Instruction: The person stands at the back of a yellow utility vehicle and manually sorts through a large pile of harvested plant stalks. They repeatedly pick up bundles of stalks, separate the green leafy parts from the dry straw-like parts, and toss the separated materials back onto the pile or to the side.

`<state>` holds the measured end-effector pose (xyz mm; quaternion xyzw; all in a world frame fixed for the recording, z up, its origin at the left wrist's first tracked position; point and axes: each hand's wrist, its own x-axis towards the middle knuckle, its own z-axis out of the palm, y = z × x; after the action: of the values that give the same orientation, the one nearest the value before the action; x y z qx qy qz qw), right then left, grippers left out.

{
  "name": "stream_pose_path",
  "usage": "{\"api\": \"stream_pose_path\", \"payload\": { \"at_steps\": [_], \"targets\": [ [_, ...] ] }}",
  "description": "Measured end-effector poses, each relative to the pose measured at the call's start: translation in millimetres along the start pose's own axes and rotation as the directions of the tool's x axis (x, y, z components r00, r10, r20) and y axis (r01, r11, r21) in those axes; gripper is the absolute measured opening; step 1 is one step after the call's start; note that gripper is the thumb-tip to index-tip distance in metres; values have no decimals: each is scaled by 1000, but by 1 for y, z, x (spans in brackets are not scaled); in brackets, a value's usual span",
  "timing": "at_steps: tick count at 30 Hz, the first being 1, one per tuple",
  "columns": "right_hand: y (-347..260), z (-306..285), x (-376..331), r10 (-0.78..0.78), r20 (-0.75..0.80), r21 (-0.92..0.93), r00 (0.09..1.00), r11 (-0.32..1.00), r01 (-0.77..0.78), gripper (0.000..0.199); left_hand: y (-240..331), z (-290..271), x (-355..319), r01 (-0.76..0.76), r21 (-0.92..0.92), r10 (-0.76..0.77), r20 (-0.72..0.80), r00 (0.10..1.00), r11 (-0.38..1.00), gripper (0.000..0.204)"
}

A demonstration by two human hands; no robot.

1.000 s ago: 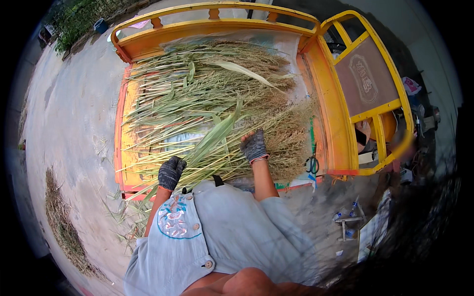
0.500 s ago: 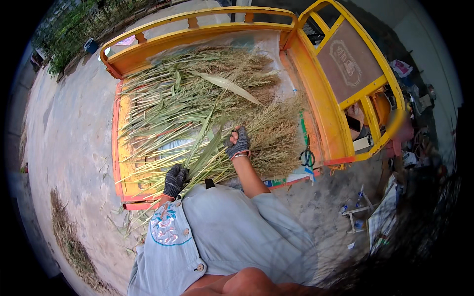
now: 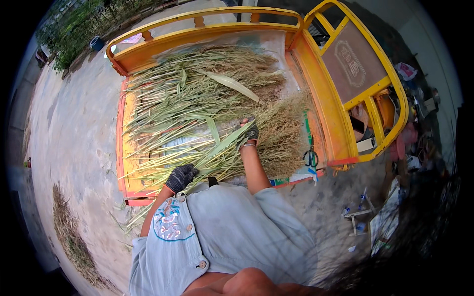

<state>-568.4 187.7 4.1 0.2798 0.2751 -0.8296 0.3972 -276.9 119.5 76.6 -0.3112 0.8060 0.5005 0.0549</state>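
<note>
Long green stalks with brushy brown seed heads, looking like broomcorn, lie spread over the yellow and orange cart bed. My left hand, in a dark knitted glove, is closed on the lower stems near the cart's front edge. Higher up the same near bundle, my right hand, in a fingerless glove, grips stalks just below their seed heads. A long green leaf slants between the two hands. One broad pale leaf lies on the far pile. Palms and some fingers are hidden.
A yellow rail borders the bed's far side, and a yellow frame with a brown panel stands at its right. Black-handled scissors lie at the near right. Dry stalks lie on the concrete at left.
My right hand has shifted slightly right and up, and the long leaf now slants across it. My left hand has moved a little right. The view has shifted slightly.
</note>
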Motion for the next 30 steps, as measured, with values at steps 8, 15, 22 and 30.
{"api": "stream_pose_path", "payload": {
  "at_steps": [8,15,22,30],
  "targets": [
    [-21,12,22,-12,-169,-232,985,972,-28,24,-11,-22,-14,-42,-104,34,-81,996,994,24],
    [-31,45,3,-99,-26,-241,995,966,90,22,4,-26,-3,53,-538,-99,-57,994,841,23],
    [-28,-2,52,72,31,-11,997,997,-72,38,20,-18,-1,-179,224,199,-70,977,958,39],
    [-42,-2,17,-28,-113,-163,993,987,9,33,22,-22,-2,-164,425,214,-71,974,890,36]
  ]
}}
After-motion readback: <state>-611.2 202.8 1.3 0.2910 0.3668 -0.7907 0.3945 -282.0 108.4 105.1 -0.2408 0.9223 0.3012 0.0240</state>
